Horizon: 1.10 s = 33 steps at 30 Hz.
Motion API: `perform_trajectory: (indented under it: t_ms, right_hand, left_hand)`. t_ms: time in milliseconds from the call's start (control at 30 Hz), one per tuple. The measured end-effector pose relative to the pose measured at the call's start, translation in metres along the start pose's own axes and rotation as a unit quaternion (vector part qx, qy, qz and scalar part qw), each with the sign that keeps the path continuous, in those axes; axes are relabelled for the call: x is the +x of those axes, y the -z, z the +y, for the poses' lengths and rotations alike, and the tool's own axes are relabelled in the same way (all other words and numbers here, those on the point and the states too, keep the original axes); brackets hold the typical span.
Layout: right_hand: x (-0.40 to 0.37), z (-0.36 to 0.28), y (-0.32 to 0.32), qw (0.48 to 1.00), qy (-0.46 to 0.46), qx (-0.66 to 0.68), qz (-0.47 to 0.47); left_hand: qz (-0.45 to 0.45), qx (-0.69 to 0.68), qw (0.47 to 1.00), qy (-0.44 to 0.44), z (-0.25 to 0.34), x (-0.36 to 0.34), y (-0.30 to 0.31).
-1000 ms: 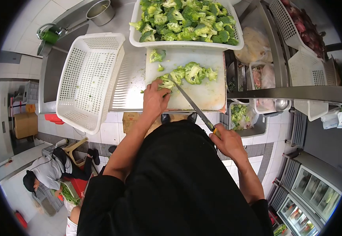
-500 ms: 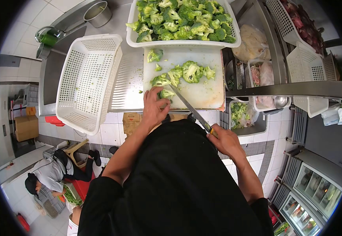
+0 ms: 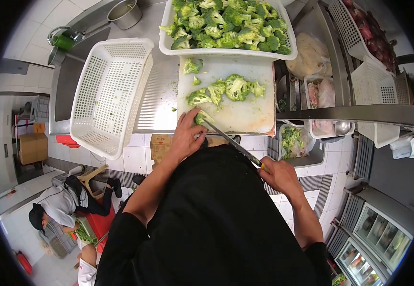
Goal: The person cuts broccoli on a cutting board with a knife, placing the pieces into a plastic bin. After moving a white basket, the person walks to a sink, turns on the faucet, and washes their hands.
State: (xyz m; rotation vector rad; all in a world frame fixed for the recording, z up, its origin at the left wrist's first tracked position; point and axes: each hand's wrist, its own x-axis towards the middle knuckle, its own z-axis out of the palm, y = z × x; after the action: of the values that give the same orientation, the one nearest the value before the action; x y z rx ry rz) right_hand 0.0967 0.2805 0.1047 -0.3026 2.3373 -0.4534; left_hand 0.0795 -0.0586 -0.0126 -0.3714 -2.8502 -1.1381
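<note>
Green broccoli floret [image 3: 202, 117] lay at the six o'clock edge of the white plastic cutting board [image 3: 247, 117]. It was pinned under the fingertips of the left hand [image 3: 187, 137], whose fingers were pressed together on it. The right hand [image 3: 279, 177] was wrapped tight round the yellow handle of a long steel knife [image 3: 228, 140]. The blade ran from that hand, at four o'clock of the floret, up towards ten o'clock, and its tip met the floret just beside the left fingertips. Whether the edge had gone into the stalk could not be told. At twelve o'clock of the held piece, near the middle of the board, sat a loose heap of cut florets [image 3: 227, 89]. One more small green piece [image 3: 192, 65] lay apart near the board's eleven o'clock corner. A white plastic tub [image 3: 226, 51] heaped with broccoli touched the board's twelve o'clock edge. At nine o'clock of the board a white perforated basket [image 3: 111, 90] stood on the ribbed steel surface [image 3: 161, 95]. At seven o'clock in the view, down on the floor, another person [image 3: 59, 207] crouched over some greens
</note>
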Motion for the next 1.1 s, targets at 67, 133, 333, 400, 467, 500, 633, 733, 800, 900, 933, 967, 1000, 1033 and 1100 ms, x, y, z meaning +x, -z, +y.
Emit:
perform_trajectory:
  t_ms: [67, 133, 333, 400, 467, 500, 633, 733, 800, 900, 933, 967, 1000, 1033, 1100]
  right_hand:
    - [-0.003, 0.006, -0.003, 0.999, 0.022, -0.034, 0.018]
    - [-0.003, 0.008, -0.002, 0.998, 0.024, -0.046, 0.021]
    - [-0.006, 0.016, 0.009, 0.995, 0.047, -0.088, 0.027]
    - [-0.007, 0.017, 0.009, 0.994, 0.047, -0.097, 0.021]
    - [-0.005, 0.016, 0.007, 0.993, 0.062, -0.094, 0.042]
    - [-0.004, 0.015, 0.006, 0.993, 0.062, -0.093, 0.042]
    - [0.004, 0.019, -0.007, 0.996, 0.034, -0.082, 0.020]
    - [0.009, 0.023, -0.006, 0.997, 0.018, -0.074, -0.002]
    - [0.011, 0.024, -0.001, 0.997, 0.011, -0.077, -0.010]
    - [0.009, 0.028, 0.012, 0.996, 0.020, -0.081, 0.005]
    - [0.005, 0.027, 0.022, 0.997, 0.015, -0.076, -0.006]
    - [0.001, 0.027, 0.029, 0.997, 0.009, -0.071, -0.017]
    - [-0.003, 0.027, 0.034, 0.997, 0.009, -0.071, -0.017]
    - [-0.006, 0.027, 0.038, 0.999, -0.006, -0.048, -0.008]
    - [-0.008, 0.027, 0.040, 0.999, -0.022, -0.026, 0.002]
  left_hand:
    - [-0.007, 0.006, 1.000, -0.002, -0.004, 0.000, -0.001]
    - [-0.009, 0.004, 1.000, -0.001, -0.005, 0.000, -0.001]
    - [-0.022, -0.003, 1.000, 0.002, -0.007, 0.002, 0.002]
    - [-0.026, -0.006, 1.000, 0.002, -0.007, 0.002, 0.001]
    - [-0.027, -0.008, 1.000, 0.004, -0.008, 0.003, 0.001]
    - [-0.027, -0.008, 1.000, 0.004, -0.009, 0.003, 0.001]
    - [-0.044, 0.000, 0.999, -0.002, -0.007, 0.006, 0.007]
    - [-0.058, 0.001, 0.998, -0.015, -0.010, 0.005, 0.014]
    - [-0.059, -0.010, 0.998, -0.023, -0.013, 0.003, 0.024]
    - [-0.060, -0.010, 0.998, -0.002, -0.011, 0.003, 0.040]
    - [-0.054, -0.091, 0.991, 0.086, -0.010, 0.004, 0.042]
    - [-0.047, -0.172, 0.969, 0.172, -0.009, 0.004, 0.043]
    - [-0.047, -0.172, 0.969, 0.172, -0.014, 0.006, 0.041]
    - [-0.024, -0.112, 0.986, 0.121, -0.022, 0.010, 0.037]
    - [0.000, -0.053, 0.996, 0.068, -0.026, 0.021, 0.033]
